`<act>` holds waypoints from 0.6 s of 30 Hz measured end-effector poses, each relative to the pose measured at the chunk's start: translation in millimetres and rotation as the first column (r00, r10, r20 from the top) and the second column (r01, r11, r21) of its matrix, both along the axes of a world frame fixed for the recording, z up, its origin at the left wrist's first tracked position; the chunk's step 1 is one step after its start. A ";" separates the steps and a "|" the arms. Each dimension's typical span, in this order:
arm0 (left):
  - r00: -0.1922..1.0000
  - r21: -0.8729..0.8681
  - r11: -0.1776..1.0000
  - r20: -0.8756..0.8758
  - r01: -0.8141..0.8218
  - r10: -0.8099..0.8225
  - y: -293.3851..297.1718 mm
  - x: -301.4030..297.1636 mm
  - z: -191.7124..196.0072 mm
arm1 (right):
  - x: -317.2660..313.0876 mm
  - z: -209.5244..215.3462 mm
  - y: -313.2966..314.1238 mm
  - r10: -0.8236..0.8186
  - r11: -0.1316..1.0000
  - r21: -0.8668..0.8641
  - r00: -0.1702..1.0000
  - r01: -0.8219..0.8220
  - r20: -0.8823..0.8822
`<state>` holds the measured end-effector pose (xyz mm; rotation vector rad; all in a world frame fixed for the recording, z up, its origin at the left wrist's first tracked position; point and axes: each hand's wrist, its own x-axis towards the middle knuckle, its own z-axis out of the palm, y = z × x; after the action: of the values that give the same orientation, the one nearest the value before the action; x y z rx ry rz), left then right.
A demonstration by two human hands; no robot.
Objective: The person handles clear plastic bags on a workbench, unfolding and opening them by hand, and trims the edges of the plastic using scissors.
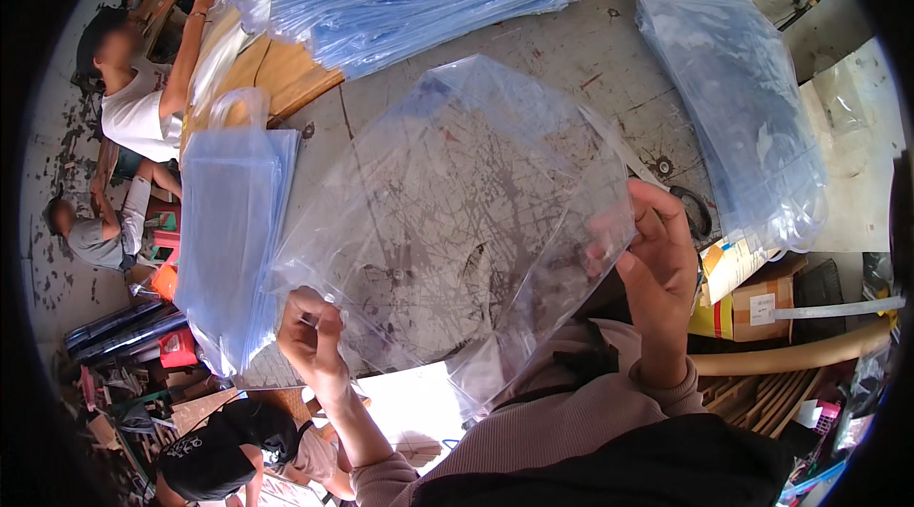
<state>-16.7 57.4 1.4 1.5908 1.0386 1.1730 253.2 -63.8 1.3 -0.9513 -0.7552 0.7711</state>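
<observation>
A large clear plastic bag [466, 174] is spread out in front of me above the scratched grey table. My left hand [316, 331] pinches its lower left edge between thumb and fingers. On the other side, my right hand [659, 264] grips the right edge, some fingertips showing through the film. The bag's lower corner hangs over the table's near edge, close to my body. Just left of my left hand lies a stack of bluish clear plastic bags with handles [233, 240]. Scissors [693, 212] lie beyond my right hand, only a dark handle showing plainly.
A thick pile of bluish plastic sheets [428, 2] covers the table's far side. More clear bags [738, 107] hang over its right edge. A cardboard box [766, 307] and a tan tube [790, 353] are at right. Several people are at left, one person [214, 455] near the table's front.
</observation>
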 end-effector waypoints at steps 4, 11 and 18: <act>0.986 0.522 0.843 -0.155 0.131 -0.057 -13.6 2.9 -0.9 | 1.7 -8.3 1.1 -0.039 0.998 -0.059 0.993 0.032 -0.111; 0.817 0.678 0.455 -0.482 0.577 -0.318 -44.0 28.3 -11.0 | 9.1 -30.8 -1.5 -0.295 0.915 -0.338 0.937 0.220 -0.186; 0.558 0.561 0.157 -0.675 0.813 -0.483 -37.3 54.5 -3.6 | 8.9 -31.5 1.3 -0.224 0.950 -0.270 0.947 0.159 -0.231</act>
<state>37.9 20.0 -2.2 2.7227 -0.3481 0.7123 262.1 -62.5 -30.3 -1.1052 -0.3344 0.8099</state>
